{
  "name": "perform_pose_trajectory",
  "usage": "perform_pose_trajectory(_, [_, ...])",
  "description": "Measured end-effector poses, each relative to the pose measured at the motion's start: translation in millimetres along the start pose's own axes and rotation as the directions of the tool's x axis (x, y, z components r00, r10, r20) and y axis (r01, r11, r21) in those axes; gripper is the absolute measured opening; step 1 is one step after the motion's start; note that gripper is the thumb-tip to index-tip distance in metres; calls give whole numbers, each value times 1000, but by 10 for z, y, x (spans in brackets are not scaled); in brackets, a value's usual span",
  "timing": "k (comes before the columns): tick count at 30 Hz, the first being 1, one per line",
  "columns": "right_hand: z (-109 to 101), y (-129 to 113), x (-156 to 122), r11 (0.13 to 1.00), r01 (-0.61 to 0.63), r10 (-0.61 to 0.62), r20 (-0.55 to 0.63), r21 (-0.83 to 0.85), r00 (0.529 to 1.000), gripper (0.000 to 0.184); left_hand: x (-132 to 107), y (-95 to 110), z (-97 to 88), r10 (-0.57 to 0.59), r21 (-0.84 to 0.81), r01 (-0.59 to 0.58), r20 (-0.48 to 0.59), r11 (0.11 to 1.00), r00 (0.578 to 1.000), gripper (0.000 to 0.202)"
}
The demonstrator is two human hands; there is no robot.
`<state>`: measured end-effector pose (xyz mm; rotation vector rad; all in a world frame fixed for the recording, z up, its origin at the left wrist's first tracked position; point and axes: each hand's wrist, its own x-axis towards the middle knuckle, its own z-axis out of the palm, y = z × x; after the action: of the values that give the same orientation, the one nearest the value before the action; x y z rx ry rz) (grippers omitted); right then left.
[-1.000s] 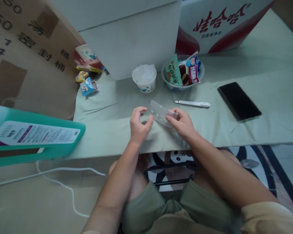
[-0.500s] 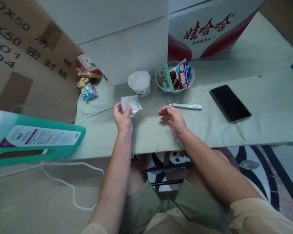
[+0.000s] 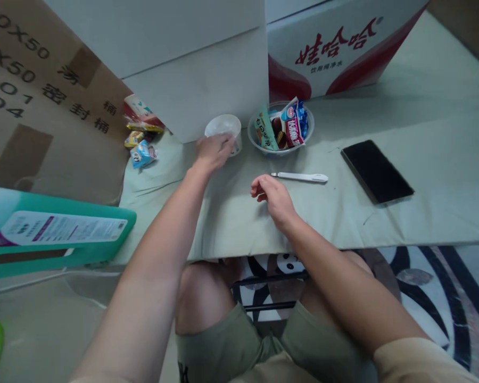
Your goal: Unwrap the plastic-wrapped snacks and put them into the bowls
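Landmark for all places: the clear bowl (image 3: 277, 152), standing on a cloth-covered table (image 3: 431, 127) and filled with a green packet (image 3: 265, 131), a maroon, white and blue packet (image 3: 294, 126) and some blue wrapping behind.

Item: paper cup (image 3: 237, 139), white with a printed side. Upright, just left of the bowl, a narrow gap between them.

Item: left hand (image 3: 214, 152). Left of the bowl and slightly nearer the person, over the near rim of the cup, palm down. Fingers bent and blurred — how far they are closed, and whether they have hold of anything, cannot be told.

Item: right hand (image 3: 274, 197). On the near side of the bowl, fingers loosely curled, half open, nothing seen in the grasp.

Item: slim white tool (image 3: 303, 177) with a metal tip. Lying flat, nearer the person than the bowl and partly to its right; tip pointing left, near the right hand.

Item: dark phone (image 3: 377, 172). Flat, screen up, well to the right of the bowl and nearer the person.

Item: small wrapped snacks (image 3: 142, 153). Well to the left of the bowl.

Item: red-and-white carton (image 3: 343, 64) — behind the bowl, extending right.
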<state>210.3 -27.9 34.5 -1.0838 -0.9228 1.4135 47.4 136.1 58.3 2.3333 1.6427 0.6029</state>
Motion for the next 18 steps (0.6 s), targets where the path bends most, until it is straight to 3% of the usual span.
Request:
perform_pose_trajectory(3, [-85, -23, -73, 998, 53, -56, -91, -32, 994, 29, -20, -10, 83, -2, 108, 1, 10, 994, 1000, 22])
perform_pose_trajectory(5, [-203, -86, -98, 992, 116, -125, -208, -57, 970, 21, 13, -1, 121, -35, 143, 33, 10, 989, 999, 12])
perform_pose_trajectory(8, [-477, -277, 9, 979, 191, -205, -451, -76, 869, 14, 61, 14, 142, -41, 144, 40, 1, 989, 999, 11])
perform_pose_trajectory(10, [-673, -444, 195, 990, 107, -141, -597, -92, 790, 17, 61, 23, 131, -18, 143, 16, 11, 990, 1000, 13])
perform_pose_trajectory(12, [-822, -599, 428, 992, -72, -10, -647, -101, 762, 16, 34, 38, 103, -7, 157, 2, 30, 988, 1000, 14])
perform_pose_trajectory(14, [-900, -711, 645, 975, -183, 63, -625, -129, 778, 14, -3, 58, 60, -4, 190, -4, 46, 982, 999, 16])
perform_pose_trajectory(18, [-888, -789, 881, 876, -387, 236, -444, -288, 864, 5, -63, 83, -25, 7, 266, -33, 95, 964, 995, 26])
